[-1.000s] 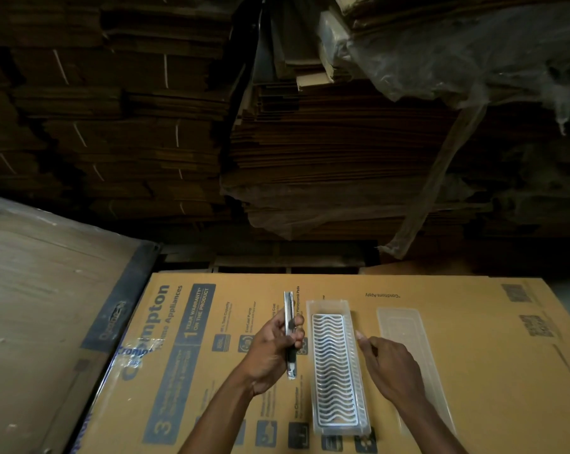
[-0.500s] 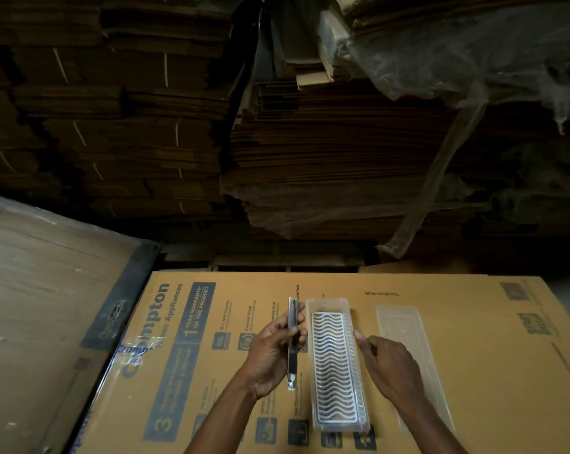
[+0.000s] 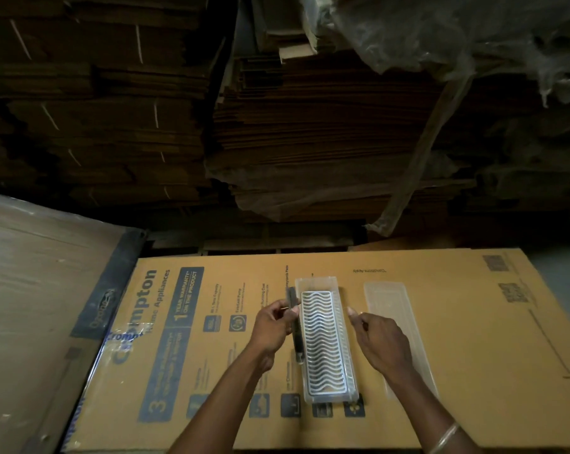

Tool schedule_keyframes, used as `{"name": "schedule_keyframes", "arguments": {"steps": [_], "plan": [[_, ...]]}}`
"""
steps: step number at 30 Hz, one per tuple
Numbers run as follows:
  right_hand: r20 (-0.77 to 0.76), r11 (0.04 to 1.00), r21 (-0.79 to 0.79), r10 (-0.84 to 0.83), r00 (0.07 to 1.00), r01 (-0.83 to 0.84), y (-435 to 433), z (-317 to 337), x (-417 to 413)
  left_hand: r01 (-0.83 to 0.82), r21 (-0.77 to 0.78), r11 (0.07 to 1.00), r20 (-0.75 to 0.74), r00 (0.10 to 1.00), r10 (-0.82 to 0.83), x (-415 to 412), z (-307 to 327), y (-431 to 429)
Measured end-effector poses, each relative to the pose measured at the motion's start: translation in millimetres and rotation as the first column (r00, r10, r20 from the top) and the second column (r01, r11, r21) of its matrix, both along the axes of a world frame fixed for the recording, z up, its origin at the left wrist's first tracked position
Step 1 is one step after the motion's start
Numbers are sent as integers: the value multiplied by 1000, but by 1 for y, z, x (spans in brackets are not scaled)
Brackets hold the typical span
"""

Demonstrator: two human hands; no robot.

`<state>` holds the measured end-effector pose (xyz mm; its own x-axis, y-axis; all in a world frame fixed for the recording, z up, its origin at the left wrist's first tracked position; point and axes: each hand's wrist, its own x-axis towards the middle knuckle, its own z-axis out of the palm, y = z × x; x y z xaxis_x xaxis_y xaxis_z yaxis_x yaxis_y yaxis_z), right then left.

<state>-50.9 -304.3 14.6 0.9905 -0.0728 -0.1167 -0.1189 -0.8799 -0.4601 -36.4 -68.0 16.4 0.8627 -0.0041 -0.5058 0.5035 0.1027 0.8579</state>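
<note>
A clear plastic tray [image 3: 318,282] lies lengthwise on a flat printed carton [image 3: 457,339], and inside it sits a white grille with wavy slots [image 3: 321,342]. My left hand [image 3: 272,329] holds a long thin dark strip [image 3: 295,326] upright on its edge, right against the tray's left side. My right hand [image 3: 380,342] hovers at the tray's right side, its fingers loosely bent and pointing toward the tray rim; nothing is in it.
A second clear plastic tray or lid [image 3: 391,309] lies to the right of my right hand. A wrapped cardboard sheet [image 3: 41,290] lies at the left. Stacks of flattened cardboard [image 3: 309,126] fill the dark background beyond the carton's far edge.
My left hand has brought the strip closer to the tray's left side. My right hand has shifted slightly off the tray's right rim.
</note>
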Motion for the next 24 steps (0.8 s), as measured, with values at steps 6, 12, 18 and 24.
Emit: {"name": "schedule_keyframes", "arguments": {"steps": [6,12,18,24], "plan": [[-54,992,-107,-74,996,68,-15,-23,-1,151,320,935,33,985,-170,20,-9,-30],[-126,977,-160,-159,979,138,-42,-60,-13,350,651,673,-107,921,-375,45,-29,-65],[-166,971,-193,-173,971,140,-58,-71,-18,441,809,388,-239,850,-469,55,-42,-84],[-173,971,-176,-194,966,164,-68,-73,-19,434,842,321,-286,863,-417,58,-55,-95]]}}
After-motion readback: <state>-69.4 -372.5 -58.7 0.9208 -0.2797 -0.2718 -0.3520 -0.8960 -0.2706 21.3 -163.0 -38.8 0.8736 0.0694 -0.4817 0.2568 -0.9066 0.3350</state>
